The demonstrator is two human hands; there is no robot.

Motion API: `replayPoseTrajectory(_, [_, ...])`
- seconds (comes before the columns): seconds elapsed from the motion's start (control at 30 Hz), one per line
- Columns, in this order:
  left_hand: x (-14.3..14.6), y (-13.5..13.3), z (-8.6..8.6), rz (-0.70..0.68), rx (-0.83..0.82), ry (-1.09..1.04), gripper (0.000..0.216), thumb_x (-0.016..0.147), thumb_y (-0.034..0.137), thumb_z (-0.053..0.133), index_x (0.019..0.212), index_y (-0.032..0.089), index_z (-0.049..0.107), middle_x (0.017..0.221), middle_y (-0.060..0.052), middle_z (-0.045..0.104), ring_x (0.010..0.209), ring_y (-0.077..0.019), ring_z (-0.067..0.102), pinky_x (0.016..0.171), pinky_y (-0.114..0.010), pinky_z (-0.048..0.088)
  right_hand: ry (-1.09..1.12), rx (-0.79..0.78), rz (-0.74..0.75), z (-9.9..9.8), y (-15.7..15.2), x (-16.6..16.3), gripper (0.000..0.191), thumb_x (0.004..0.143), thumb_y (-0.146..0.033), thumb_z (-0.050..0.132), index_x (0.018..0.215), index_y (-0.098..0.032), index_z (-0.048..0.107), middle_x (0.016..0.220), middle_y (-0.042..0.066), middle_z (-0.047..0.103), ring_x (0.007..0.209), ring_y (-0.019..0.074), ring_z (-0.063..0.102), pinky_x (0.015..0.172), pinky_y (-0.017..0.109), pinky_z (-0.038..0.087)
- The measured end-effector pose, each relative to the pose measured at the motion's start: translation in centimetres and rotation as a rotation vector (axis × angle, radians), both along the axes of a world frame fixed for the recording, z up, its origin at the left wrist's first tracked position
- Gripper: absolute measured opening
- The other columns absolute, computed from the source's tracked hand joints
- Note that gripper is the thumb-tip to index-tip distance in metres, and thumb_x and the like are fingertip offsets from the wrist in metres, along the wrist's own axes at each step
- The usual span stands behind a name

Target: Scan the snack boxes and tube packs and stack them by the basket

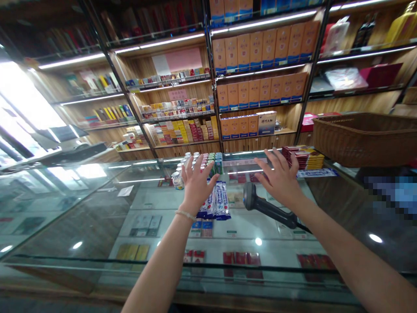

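Observation:
My left hand (198, 184), with a pale bracelet at the wrist, is held out with fingers spread above several blue-and-white packets (219, 202) lying on the glass counter. Just past it stand small bottles and tubs (178, 179) in rows, with pink, green and blue ones (217, 161), partly hidden by my fingers. My right hand (278, 180) is also stretched out, fingers apart and holding nothing. Below and left of it, a black handheld barcode scanner (270, 211) lies on the glass, its cable running under my right forearm.
A stack of red and yellow boxes (304, 157) and a brown wicker basket (361, 141) stand at the right. Inside the glass counter (163, 248) lie cigarette packs (243, 260). Behind, wooden shelves hold orange boxes (256, 52) and many small packs. A white paper slip (125, 191) lies left.

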State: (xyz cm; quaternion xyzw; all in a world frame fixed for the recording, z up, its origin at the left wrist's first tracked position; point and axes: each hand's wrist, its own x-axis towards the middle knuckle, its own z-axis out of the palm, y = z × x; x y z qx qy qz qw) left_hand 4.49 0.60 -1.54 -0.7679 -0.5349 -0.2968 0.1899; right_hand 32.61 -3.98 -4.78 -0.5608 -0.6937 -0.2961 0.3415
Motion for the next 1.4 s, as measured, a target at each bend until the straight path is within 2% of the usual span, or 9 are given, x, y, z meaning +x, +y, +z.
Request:
replayPoseTrajectory(0.33, [-2.9, 0.2, 0.4, 0.031, -0.003, -0.009, 0.033, 0.099, 0.048, 0.062, 0.127, 0.037, 0.077, 0.164, -0.001, 0.051, 0.16, -0.0346, 0.031, 0.132, -0.063, 0.017, -0.005, 0.027, 0.062, -0.1, -0.6, -0.9, 0.04, 0.107, -0.043, 0.048, 0.135, -0.026, 0.07, 0.156, 0.014, 0.057, 0.148, 0.0339, 0.043, 0.124, 0.064, 0.015])
replayPoseTrajectory(0.57, [-3.7, 0.4, 0.4, 0.021, -0.074, 0.013, 0.033, 0.098, 0.048, 0.064, 0.127, 0.036, 0.076, 0.167, -0.001, 0.047, 0.162, -0.0344, 0.027, 0.132, -0.064, 0.016, -0.043, 0.013, 0.085, -0.5, -0.7, -1.3, 0.041, 0.105, -0.043, 0.051, 0.138, -0.027, 0.069, 0.156, 0.014, 0.058, 0.149, 0.0356, 0.043, 0.124, 0.064, 0.012])
replayPoseTrajectory(0.7, [-4.0, 0.4, 0.1, 0.0, -0.086, 0.019, 0.033, 0.099, 0.047, 0.062, 0.127, 0.036, 0.076, 0.167, -0.001, 0.048, 0.162, -0.0328, 0.026, 0.133, -0.064, 0.015, -0.078, -0.004, 0.084, 0.2, -0.7, -2.0, 0.042, 0.106, -0.046, 0.048, 0.135, -0.025, 0.071, 0.156, 0.014, 0.058, 0.15, 0.0353, 0.042, 0.125, 0.064, 0.012])
replayPoseTrajectory(0.87, [-4.2, 0.6, -0.1, -0.001, -0.058, -0.019, 0.031, 0.101, 0.046, 0.059, 0.125, 0.037, 0.076, 0.167, 0.001, 0.047, 0.162, -0.0317, 0.027, 0.133, -0.063, 0.016, -0.177, -0.044, 0.16, 1.7, -1.0, -5.1, 0.045, 0.107, -0.051, 0.046, 0.136, -0.025, 0.07, 0.16, 0.012, 0.055, 0.152, 0.0344, 0.038, 0.126, 0.063, 0.009])
replayPoseTrajectory(0.97, [-4.4, 0.6, -0.1, 0.001, -0.061, -0.026, 0.031, 0.1, 0.045, 0.06, 0.126, 0.037, 0.076, 0.167, 0.001, 0.047, 0.161, -0.0323, 0.027, 0.133, -0.064, 0.016, -0.223, -0.059, 0.237, 1.8, -1.3, -7.7, 0.045, 0.106, -0.055, 0.049, 0.134, -0.026, 0.071, 0.159, 0.013, 0.055, 0.152, 0.0335, 0.038, 0.126, 0.061, 0.009])
replayPoseTrajectory(1.13, [-4.8, 0.3, 0.5, 0.037, -0.062, -0.049, 0.032, 0.101, 0.041, 0.06, 0.129, 0.037, 0.074, 0.167, 0.001, 0.047, 0.161, -0.0329, 0.028, 0.133, -0.064, 0.016, -0.227, -0.123, 0.33, 0.5, -1.6, -11.3, 0.045, 0.097, -0.059, 0.064, 0.126, -0.027, 0.075, 0.161, 0.014, 0.053, 0.152, 0.0366, 0.037, 0.126, 0.062, 0.008])
replayPoseTrajectory(1.4, [-5.6, 0.3, 0.9, 0.077, -0.05, -0.082, 0.036, 0.1, 0.042, 0.058, 0.132, 0.036, 0.073, 0.168, -0.001, 0.047, 0.161, -0.0345, 0.028, 0.132, -0.065, 0.017, -0.241, -0.192, 0.369, -1.4, -1.6, -14.0, 0.052, 0.09, -0.066, 0.07, 0.118, -0.024, 0.078, 0.163, 0.015, 0.051, 0.154, 0.039, 0.036, 0.128, 0.064, 0.004])
